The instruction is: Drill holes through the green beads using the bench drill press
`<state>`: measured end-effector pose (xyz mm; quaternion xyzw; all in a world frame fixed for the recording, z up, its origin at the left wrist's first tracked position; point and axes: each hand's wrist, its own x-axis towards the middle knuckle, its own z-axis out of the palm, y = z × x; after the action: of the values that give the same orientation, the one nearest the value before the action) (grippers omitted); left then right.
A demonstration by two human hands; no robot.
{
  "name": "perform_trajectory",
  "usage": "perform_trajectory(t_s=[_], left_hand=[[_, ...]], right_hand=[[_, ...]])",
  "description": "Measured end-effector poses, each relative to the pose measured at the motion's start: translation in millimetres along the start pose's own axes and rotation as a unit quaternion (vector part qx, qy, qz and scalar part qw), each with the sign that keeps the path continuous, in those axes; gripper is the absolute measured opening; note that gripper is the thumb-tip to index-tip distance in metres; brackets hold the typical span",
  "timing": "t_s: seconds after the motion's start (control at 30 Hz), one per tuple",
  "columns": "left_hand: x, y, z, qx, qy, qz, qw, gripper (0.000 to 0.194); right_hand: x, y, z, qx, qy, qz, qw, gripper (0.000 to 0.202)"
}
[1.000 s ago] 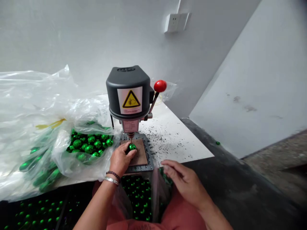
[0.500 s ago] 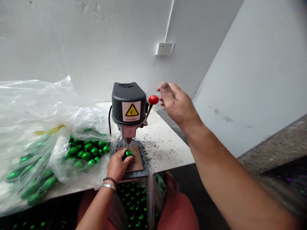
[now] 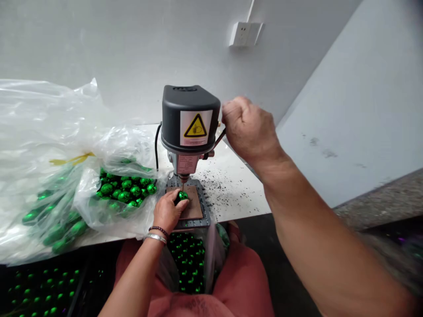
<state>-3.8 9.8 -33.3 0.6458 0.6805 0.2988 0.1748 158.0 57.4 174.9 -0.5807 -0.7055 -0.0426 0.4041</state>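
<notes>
A small bench drill press (image 3: 190, 119) with a yellow warning label stands on the white table. Under its bit, my left hand (image 3: 168, 210) pinches a shiny green ball (image 3: 183, 195) against the brown board (image 3: 194, 207) on the drill's base. The bit reaches down to the ball's top; whether it has entered cannot be made out. My right hand (image 3: 248, 125) is closed round the end of the drill's lever (image 3: 220, 138), hiding its red knob.
An open clear plastic bag (image 3: 82, 198) of green balls lies left of the drill. Dark shavings (image 3: 221, 187) litter the white table (image 3: 246, 200). Below the edge, between my legs, is a bag of green balls (image 3: 187, 259). A wall socket (image 3: 243, 34) is behind.
My right hand has moved from beside the red knob onto it and closed round it. My left hand still holds the ball under the bit. The camera view has shifted.
</notes>
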Motion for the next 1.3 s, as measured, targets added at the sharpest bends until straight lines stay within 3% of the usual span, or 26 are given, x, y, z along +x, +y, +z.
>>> perform_trajectory(t_s=[0.17, 0.4, 0.97, 1.3], left_hand=[[-0.4, -1.5, 1.6, -0.002, 0.006, 0.007, 1.0, 0.041], [-1.3, 0.1, 1.2, -0.002, 0.009, 0.013, 1.0, 0.041], [-2.5, 1.5, 2.1, -0.001, 0.009, -0.019, 1.0, 0.043], [-2.6, 1.4, 2.2, 0.005, 0.01, -0.003, 1.0, 0.04]], right_hand=[[-46.5, 6.5, 0.9, -0.002, 0.091, -0.044, 0.995, 0.028], [-82.2, 18.7, 15.6, -0.025, 0.137, -0.071, 0.988, 0.021], [-106.7, 32.5, 41.3, 0.028, 0.185, -0.112, 0.976, 0.005], [-113.3, 33.5, 55.7, 0.038, 0.239, -0.1, 0.965, 0.005]])
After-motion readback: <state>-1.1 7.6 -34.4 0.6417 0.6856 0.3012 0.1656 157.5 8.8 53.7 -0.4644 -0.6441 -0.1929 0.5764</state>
